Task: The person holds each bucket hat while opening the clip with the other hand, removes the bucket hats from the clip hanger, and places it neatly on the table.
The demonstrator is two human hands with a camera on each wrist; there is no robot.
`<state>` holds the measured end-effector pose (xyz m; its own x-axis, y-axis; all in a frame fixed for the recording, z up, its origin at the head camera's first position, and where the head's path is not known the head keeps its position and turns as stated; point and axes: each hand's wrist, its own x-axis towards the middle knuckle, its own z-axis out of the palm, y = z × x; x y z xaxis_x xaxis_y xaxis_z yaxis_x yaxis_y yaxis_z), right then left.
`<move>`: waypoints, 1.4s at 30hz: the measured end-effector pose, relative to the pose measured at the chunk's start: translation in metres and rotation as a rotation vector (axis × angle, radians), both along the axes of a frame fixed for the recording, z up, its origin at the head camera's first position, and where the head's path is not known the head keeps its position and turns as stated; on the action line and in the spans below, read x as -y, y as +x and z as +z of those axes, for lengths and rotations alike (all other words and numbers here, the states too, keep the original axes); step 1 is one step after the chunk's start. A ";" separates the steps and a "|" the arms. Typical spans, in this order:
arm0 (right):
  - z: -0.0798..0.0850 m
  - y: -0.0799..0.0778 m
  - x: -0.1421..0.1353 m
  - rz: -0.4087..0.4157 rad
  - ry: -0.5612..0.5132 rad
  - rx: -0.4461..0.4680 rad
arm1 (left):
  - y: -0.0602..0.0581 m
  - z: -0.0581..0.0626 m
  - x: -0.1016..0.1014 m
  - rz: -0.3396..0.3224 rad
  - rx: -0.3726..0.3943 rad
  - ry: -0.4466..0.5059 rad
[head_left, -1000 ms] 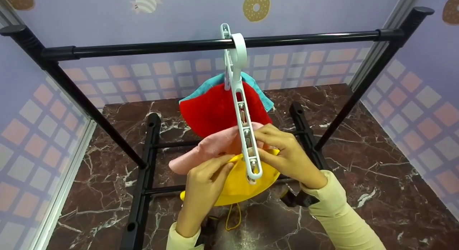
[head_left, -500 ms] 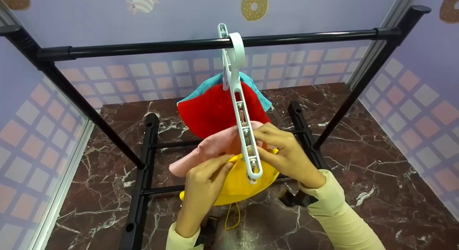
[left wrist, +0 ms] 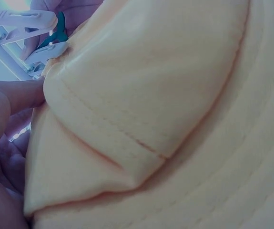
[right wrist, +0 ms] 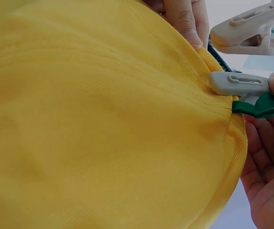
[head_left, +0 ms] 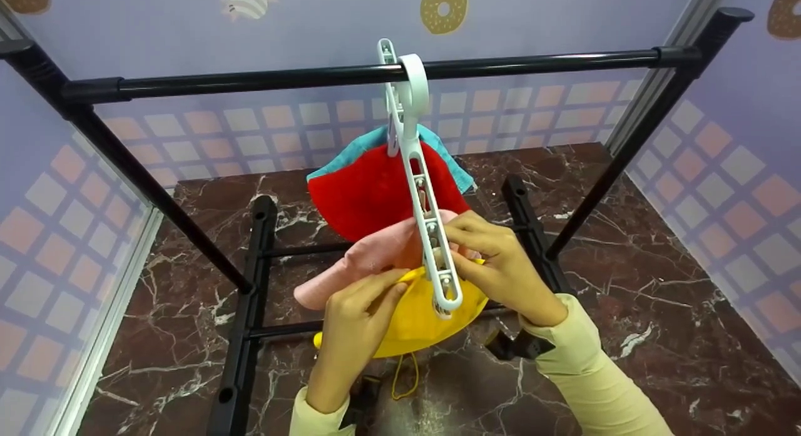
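A yellow hat (head_left: 413,326) hangs under the front end of a white clip hanger (head_left: 429,226). My left hand (head_left: 360,320) pinches the hat's edge left of the hanger, thumb against fingers. On the other side my right hand (head_left: 500,270) holds a pale clothespin (right wrist: 239,83) of the hanger, its thumb on the handle end. In the right wrist view the clothespin's nose lies over the hat's edge, beside a green tab (right wrist: 256,106). Another clothespin (right wrist: 246,28) is just above it. The left wrist view shows the hat's folded fabric (left wrist: 141,95) close up.
Behind the yellow hat hang a pink hat (head_left: 369,261), a red hat (head_left: 369,192) and a blue one (head_left: 360,151). The hanger hooks over the black rail (head_left: 263,81) of a rack with a black base (head_left: 247,323). A patterned wall (head_left: 325,23) stands behind.
The hanger's front end has shifted slightly to the right. My right fingers have moved a little at the clothespin; the left hand keeps its pinch on the hat.
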<state>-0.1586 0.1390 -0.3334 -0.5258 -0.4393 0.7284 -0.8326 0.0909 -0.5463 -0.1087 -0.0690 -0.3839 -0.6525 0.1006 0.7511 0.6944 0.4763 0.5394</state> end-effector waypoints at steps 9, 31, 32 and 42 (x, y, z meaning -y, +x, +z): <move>-0.002 -0.002 0.001 0.000 -0.022 -0.004 | -0.002 -0.002 0.000 0.000 -0.017 -0.005; -0.003 -0.003 0.002 -0.023 -0.046 0.009 | -0.005 -0.007 0.003 -0.004 -0.014 -0.003; -0.003 -0.004 0.002 -0.024 -0.047 0.011 | -0.005 -0.007 0.003 -0.003 -0.014 -0.005; -0.003 -0.003 0.003 -0.024 -0.046 0.023 | -0.004 -0.009 0.009 -0.014 0.015 -0.006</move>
